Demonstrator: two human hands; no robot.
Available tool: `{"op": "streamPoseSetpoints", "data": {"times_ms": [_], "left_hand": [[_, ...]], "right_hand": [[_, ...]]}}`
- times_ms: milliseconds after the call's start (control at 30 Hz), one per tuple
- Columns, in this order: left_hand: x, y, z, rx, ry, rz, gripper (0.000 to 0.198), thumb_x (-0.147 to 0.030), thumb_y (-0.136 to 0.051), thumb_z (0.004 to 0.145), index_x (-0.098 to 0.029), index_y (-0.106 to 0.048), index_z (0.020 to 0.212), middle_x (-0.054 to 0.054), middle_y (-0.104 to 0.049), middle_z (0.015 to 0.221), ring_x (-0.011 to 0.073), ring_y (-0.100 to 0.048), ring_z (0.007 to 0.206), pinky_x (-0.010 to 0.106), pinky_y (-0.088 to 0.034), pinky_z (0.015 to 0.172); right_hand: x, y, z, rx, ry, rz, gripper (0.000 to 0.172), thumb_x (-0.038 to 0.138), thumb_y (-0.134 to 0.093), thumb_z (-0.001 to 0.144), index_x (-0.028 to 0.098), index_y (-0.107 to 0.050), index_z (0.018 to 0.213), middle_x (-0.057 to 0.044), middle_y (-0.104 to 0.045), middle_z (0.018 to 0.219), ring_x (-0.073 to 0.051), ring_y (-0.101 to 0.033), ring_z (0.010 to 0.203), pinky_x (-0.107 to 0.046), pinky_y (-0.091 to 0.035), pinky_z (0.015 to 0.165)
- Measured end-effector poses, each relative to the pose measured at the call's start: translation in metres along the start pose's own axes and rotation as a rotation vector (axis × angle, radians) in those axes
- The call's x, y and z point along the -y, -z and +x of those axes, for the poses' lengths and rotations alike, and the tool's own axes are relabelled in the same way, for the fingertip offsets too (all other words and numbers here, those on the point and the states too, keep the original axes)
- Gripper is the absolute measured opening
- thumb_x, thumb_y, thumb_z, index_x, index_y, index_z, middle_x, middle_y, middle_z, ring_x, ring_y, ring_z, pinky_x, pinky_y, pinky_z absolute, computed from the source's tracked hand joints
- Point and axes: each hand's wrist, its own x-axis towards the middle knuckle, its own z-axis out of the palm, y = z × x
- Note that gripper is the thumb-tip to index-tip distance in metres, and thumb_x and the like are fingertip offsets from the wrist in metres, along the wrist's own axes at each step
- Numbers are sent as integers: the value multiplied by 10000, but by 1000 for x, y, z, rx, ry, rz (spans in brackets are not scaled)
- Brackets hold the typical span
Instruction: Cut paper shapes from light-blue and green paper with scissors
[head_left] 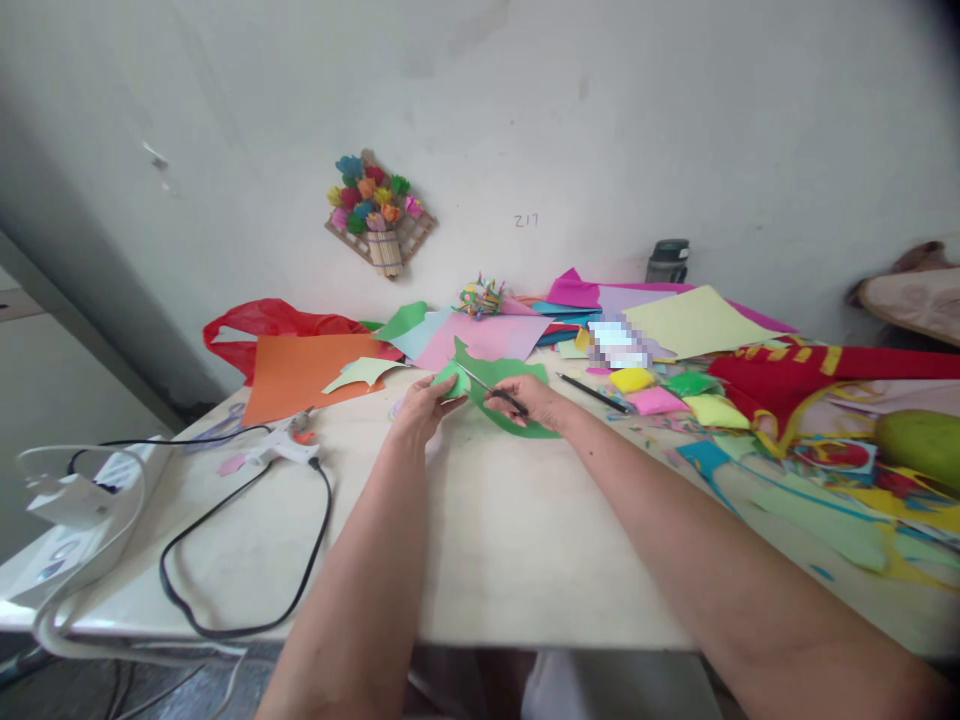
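Observation:
My left hand (425, 408) is closed on the left part of a sheet of green paper (517, 378), with the thumb on top. In my right hand (534, 398) is a pair of scissors (504, 398), its dark handles wrapped by my fingers. The blades point up and left, against the green paper near my left fingertips. Most of the sheet spreads behind and under my right hand, with an irregular cut edge. Whether the blades are parted is too small to tell.
A glue gun (289, 445) with a black cord and a white power strip (97, 520) lie on the left. Orange paper (300, 375) is behind them. A black pencil (592, 392), colourful packets (656, 400) and paper scraps (817, 515) cover the right. A bottle (667, 262) stands by the wall.

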Motion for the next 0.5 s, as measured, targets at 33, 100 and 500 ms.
{"op": "streamPoseSetpoints", "data": {"times_ms": [33, 100, 500], "left_hand": [[1, 0, 1, -17, -5, -17, 212, -182, -735, 581, -126, -631, 757, 36, -661, 748, 150, -621, 708, 332, -526, 726], [2, 0, 2, -52, -22, -46, 198, -169, -727, 586, -131, -634, 756, 29, -665, 743, 148, -625, 701, 334, -525, 731], [1, -5, 1, -47, -68, -40, 176, -184, -713, 618, -123, -661, 774, 58, -684, 780, 190, -653, 742, 344, -510, 769]], "right_hand": [[0, 0, 0, -2, 1, -2, 256, 209, -724, 554, 108, -595, 751, 75, -465, 378, -33, -341, 285, -154, -249, 272], [-1, -1, 1, -1, 3, -3, 266, 214, -727, 550, 108, -595, 755, 74, -468, 378, -35, -345, 284, -155, -251, 271], [-2, -1, 1, 10, 17, -16, 266, 266, -728, 578, 116, -585, 743, 72, -476, 391, -35, -358, 283, -159, -258, 272]]}}
